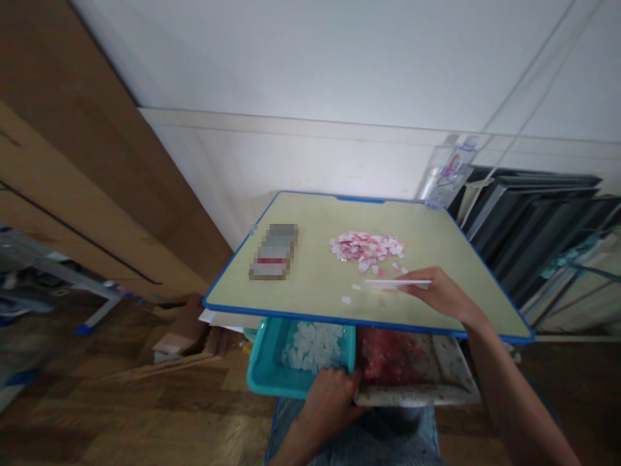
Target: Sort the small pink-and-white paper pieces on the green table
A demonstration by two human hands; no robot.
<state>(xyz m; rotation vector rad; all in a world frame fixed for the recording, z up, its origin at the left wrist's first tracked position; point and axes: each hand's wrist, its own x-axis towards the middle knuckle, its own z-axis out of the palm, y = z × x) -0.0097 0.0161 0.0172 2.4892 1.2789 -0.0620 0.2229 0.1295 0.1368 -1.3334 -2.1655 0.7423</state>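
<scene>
My right hand [431,291], above the right front of the folding table [310,213], pinches a thin white strip [388,283]. Its exact kind is unclear. Just beyond it lies a heap of small pink and white square pieces [363,247], with a few strays near the strip. Below the table's front edge, my left hand [334,395] closes around the front right corner of a teal basin [272,386], which holds translucent whitish pieces [315,346]. That hand also touches the left end of a stained tray [417,396] with red, wet-looking contents [388,356]; whether it grips the tray too is unclear.
A pixelated flat object [274,252] lies at the table's left. A clear plastic bottle [451,171] stands at the back right corner, near the wall. Dark folded panels [533,220] lean on the right. Cardboard [179,333] lies on the floor, left.
</scene>
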